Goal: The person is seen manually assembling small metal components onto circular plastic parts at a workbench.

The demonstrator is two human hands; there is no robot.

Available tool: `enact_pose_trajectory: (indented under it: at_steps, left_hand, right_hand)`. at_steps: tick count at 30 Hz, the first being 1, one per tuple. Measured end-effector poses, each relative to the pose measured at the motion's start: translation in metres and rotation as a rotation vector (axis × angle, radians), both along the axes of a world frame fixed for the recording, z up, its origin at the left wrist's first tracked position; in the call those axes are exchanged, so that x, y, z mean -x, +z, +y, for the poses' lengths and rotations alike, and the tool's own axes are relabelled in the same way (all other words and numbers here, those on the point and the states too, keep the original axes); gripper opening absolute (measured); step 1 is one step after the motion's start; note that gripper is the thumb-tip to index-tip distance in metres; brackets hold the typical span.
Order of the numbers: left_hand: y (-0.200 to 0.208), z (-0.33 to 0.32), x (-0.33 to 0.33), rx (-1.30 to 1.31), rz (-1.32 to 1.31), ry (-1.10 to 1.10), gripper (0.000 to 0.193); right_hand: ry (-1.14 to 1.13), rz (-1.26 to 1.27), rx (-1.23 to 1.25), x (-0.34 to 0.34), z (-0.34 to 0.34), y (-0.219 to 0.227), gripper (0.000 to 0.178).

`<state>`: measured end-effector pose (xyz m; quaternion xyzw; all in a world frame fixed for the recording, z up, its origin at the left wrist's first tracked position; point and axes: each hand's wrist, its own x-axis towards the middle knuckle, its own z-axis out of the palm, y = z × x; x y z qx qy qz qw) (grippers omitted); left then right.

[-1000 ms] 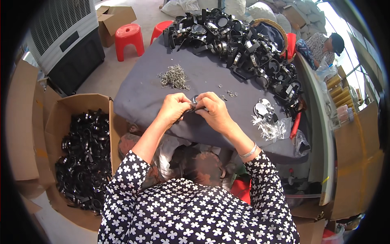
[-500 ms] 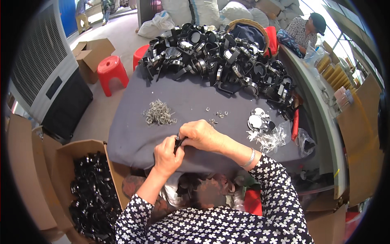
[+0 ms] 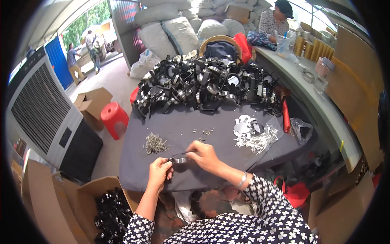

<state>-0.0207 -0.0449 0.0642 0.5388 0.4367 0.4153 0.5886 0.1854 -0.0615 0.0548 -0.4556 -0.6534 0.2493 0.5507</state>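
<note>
Where hands (image 3: 160, 173) work, grey table (image 3: 219, 140); black parts heap (image 3: 203, 85), stacked sacks (image 3: 170, 28)

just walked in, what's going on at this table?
A person seated at a grey-covered table holds a small black ring part in the left hand, while the right hand works a thin tool at it. Small metal clips lie beside them; a heap of black parts fills the far side.
</note>
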Motion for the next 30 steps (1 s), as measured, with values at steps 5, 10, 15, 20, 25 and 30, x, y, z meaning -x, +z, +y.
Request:
enact_pose_trajectory:
  at_steps: [5, 10, 15, 20, 25, 30]
  left_hand:
    - [0.066, 0.052, -0.071, -0.083, -0.083, -0.060, 0.010]
    - [0.184, 0.124, -0.154, -0.192, -0.170, -0.069, 0.080]
    - [0.067, 0.121, -0.108, -0.638, 0.178, 0.136, 0.058]
    - [-0.037, 0.015, 0.152, -0.686, 0.464, 0.873, 0.038]
    - [-0.137, -0.072, 0.287, -0.281, 0.922, 1.069, 0.030]
    - [-0.247, -0.230, 0.370, 0.237, 1.121, 1.012, 0.024]
  right_hand:
    - [-0.379, 0.055, -0.023, -0.031, -0.033, -0.034, 0.012]
    - [-0.356, -0.134, -0.023, -0.029, -0.040, -0.017, 0.016]
    - [-0.377, -0.228, -0.069, -0.035, -0.030, -0.034, 0.018]
    - [-0.236, -0.216, -0.181, 0.003, -0.029, -0.025, 0.009]
    - [-0.368, -0.300, -0.082, -0.022, -0.045, -0.009, 0.008]
    - [-0.233, -0.199, 0.048, -0.016, -0.046, -0.035, 0.009]
